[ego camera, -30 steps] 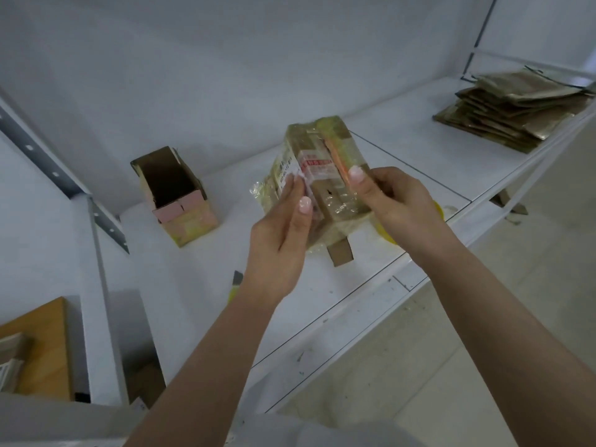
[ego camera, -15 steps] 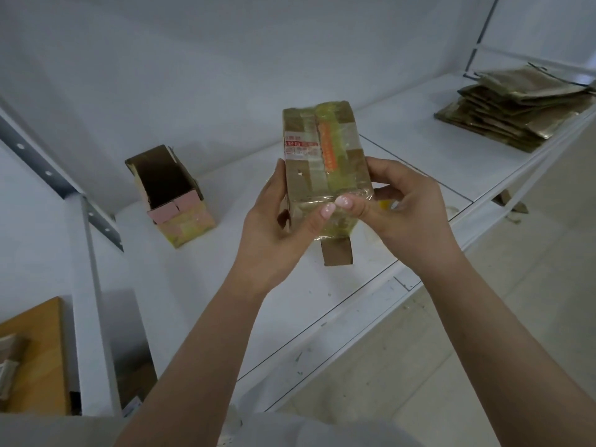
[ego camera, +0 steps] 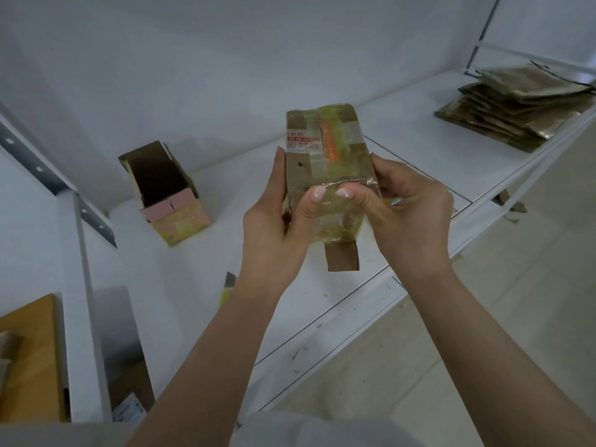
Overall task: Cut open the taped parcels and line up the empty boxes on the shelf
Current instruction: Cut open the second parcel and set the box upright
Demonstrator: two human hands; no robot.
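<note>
Since a second ago we've turned the brown tape-wrapped cardboard parcel (ego camera: 325, 175) upright at frame centre, above the white metal shelf (ego camera: 403, 146). Left hand (ego camera: 274, 221) and right hand (ego camera: 406, 214) both grip it, thumbs pressing the tape. Looks still sealed; opened empty cardboard box (ego camera: 164, 191) waits centre left.

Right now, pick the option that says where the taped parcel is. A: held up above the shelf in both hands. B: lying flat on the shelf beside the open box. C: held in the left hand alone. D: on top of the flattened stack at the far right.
A: the taped parcel is off the shelf, with the left hand and the right hand each gripping a side, thumbs pressed on its near face.
</note>
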